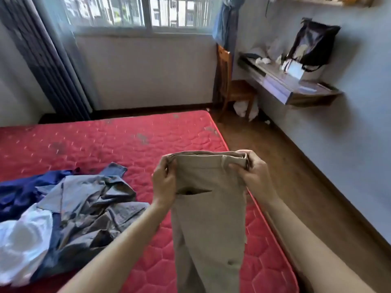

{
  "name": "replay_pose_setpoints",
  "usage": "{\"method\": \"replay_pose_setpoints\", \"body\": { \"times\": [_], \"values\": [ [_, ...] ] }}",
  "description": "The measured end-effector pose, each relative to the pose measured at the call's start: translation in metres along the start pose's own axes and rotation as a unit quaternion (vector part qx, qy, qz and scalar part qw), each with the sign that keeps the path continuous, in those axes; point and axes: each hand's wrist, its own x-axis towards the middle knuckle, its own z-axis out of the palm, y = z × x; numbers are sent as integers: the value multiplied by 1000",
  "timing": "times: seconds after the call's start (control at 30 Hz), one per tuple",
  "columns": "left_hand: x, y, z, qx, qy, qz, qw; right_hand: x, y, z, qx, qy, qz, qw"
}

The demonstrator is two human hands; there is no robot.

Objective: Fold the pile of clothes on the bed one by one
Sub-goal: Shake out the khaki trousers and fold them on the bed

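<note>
Two hands (164,182) (257,176) gripping trousers (208,218), clothes pile (69,212) L, chair (232,85) beyond

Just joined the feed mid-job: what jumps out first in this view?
The beige trousers dominate the centre foreground, held up by the waistband between the left hand and right hand. Behind them spreads the bright red mattress. At lower left on it lies the unfolded pile of clothes, blue, grey and white.
</note>
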Motion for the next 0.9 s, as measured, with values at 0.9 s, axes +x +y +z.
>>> {"method": "replay_pose_setpoints", "body": {
  "times": [0.9],
  "values": [
    [197,-594,160,429,5,-178,886,239,567,328,-220,-100,130,962]
  ]
}}
